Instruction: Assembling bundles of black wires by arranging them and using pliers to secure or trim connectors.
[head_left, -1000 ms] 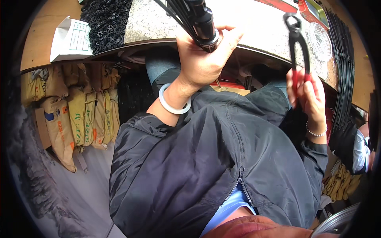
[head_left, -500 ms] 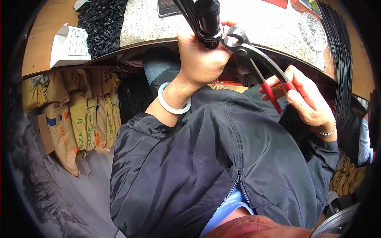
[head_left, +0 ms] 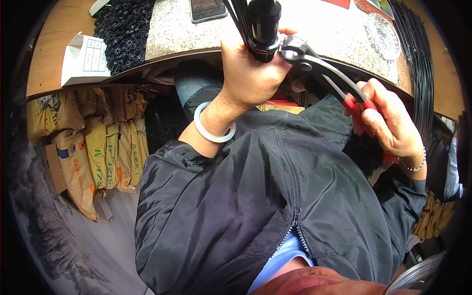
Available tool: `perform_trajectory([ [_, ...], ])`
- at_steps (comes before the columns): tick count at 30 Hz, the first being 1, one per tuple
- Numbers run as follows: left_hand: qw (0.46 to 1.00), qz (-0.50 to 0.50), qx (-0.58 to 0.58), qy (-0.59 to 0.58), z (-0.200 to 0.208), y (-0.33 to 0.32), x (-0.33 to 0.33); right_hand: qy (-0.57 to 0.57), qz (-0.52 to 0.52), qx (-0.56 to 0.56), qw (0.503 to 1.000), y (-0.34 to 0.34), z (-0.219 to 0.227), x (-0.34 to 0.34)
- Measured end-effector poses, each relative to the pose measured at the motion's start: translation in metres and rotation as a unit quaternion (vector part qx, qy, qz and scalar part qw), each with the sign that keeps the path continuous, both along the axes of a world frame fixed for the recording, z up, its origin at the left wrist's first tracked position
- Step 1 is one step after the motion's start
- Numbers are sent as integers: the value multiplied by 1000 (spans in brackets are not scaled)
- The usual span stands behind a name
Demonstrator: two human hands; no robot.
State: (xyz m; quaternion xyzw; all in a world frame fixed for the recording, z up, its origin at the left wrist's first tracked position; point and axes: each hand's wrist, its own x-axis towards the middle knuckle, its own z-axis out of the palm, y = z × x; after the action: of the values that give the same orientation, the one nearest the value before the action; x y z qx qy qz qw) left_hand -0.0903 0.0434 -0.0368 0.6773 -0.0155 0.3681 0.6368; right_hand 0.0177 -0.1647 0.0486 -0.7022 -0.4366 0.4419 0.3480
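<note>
My left hand (head_left: 253, 81) is wrapped round a black cylindrical part (head_left: 264, 27), which stands upright above the table's near edge. Thin black rods (head_left: 237, 19) run up beside it. In my right hand (head_left: 391, 118) is a pair of pliers (head_left: 334, 74) with red grips, its handles squeezed close together. The rounded metal head of the pliers meets the lower end of the black part, close to my left hand's fingers. What lies between the jaws is too small to make out.
A heap of small black gear-shaped pieces (head_left: 125, 37) lies on the table at left, beside a white box (head_left: 86, 59). Behind my hands is a phone (head_left: 208, 11). At right are a clear glass dish (head_left: 382, 37) and a bundle of long black rods (head_left: 415, 54). Sacks (head_left: 73, 162) stand below left.
The pliers' handles have come together in my right hand, which has shifted a little right. The black part in my left hand has moved slightly right.
</note>
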Motion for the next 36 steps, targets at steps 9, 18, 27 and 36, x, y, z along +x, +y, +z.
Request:
perform_trajectory([
  [9,998,-9,-48,-28,10,-11,-1,-54,8,55,997,2,-23,-7],
  [18,998,20,-23,-61,9,-9,5,-28,-8,124,992,6,-54,-13],
  [27,999,25,-16,-32,5,-5,6,-19,-13,137,990,8,-67,-13],
  [36,999,28,0,-27,-2,-3,10,-66,-19,136,988,10,-78,-14],
])
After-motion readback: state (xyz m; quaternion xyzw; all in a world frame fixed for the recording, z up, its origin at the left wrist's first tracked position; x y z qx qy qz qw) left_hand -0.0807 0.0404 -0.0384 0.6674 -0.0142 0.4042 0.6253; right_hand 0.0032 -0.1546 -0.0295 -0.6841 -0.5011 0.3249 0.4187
